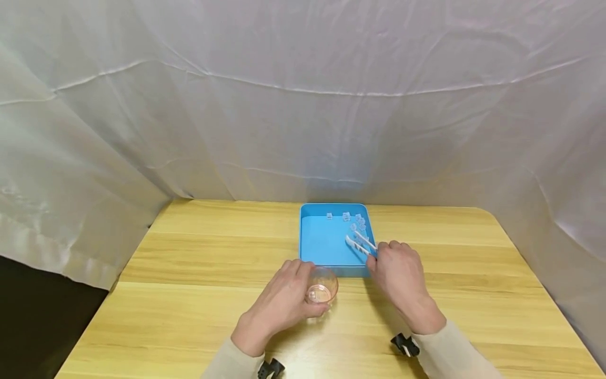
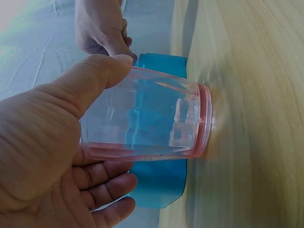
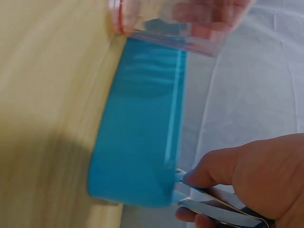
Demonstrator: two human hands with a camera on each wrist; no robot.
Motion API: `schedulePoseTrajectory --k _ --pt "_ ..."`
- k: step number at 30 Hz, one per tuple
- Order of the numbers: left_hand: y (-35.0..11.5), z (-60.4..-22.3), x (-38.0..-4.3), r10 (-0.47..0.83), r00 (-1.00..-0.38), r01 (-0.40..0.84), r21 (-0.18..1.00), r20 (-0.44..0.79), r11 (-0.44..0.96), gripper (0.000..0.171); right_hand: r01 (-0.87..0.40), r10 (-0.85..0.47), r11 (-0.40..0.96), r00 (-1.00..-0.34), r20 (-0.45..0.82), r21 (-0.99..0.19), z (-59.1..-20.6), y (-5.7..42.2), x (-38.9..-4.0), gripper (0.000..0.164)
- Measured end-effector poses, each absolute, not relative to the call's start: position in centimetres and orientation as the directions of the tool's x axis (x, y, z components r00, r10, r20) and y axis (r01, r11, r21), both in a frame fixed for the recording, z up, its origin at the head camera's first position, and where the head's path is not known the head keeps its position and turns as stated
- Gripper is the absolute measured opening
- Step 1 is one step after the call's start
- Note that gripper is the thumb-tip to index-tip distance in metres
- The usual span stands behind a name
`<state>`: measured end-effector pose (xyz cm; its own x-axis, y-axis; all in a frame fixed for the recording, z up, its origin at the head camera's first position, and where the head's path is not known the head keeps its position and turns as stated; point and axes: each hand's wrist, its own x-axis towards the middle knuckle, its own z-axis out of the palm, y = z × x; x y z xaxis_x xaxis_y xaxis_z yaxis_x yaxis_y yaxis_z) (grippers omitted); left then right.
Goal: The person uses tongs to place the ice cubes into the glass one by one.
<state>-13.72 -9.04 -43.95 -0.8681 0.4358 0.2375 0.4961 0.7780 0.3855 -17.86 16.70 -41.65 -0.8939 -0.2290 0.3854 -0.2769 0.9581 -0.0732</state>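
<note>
My left hand [image 1: 279,297] grips a clear, pink-tinted cup [image 2: 114,118] by its side, thumb on one side and fingers on the other. A couple of clear cubes [image 2: 184,122] lie at the cup's bottom. The cup stands at the near edge of a shallow blue tray [image 1: 319,239]. My right hand [image 1: 402,271] holds white tongs [image 1: 356,245] over the tray's right side, their two tips spread apart. Several clear cubes [image 1: 346,216] lie along the tray's back and right side, some close to the tips. Whether the tips touch a cube, I cannot tell.
The tray and cup are on a light wooden table [image 1: 199,295]. Behind the table hangs a pale grey curtain [image 1: 265,131], which also runs along both sides. A small black device [image 1: 405,345] sits at the right wrist, with another [image 1: 271,368] at the left.
</note>
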Motion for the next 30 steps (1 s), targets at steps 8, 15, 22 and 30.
schedulePoseTrajectory --k 8,15,22,30 --pt "-9.1 -43.8 -13.7 0.433 -0.870 0.492 0.378 0.234 0.784 0.071 -0.252 -0.199 0.959 -0.924 0.327 -0.127 -40.7 16.9 -17.2 0.032" --pt "-9.1 -43.8 -13.6 0.435 -0.868 0.496 0.383 0.239 0.779 0.071 -0.277 -0.217 0.951 -0.916 0.338 -0.140 -41.1 16.9 -17.2 0.034" --pt "-9.0 -43.8 -13.7 0.431 -0.872 0.490 0.388 0.233 0.781 0.073 -0.301 -0.222 0.934 -0.911 0.348 -0.194 -41.6 17.1 -17.4 0.033" --pt "-9.2 -43.7 -13.7 0.430 -0.874 0.487 0.397 0.227 0.778 0.074 -0.330 -0.231 0.911 -0.906 0.355 -0.247 -40.9 18.0 -17.5 0.016"
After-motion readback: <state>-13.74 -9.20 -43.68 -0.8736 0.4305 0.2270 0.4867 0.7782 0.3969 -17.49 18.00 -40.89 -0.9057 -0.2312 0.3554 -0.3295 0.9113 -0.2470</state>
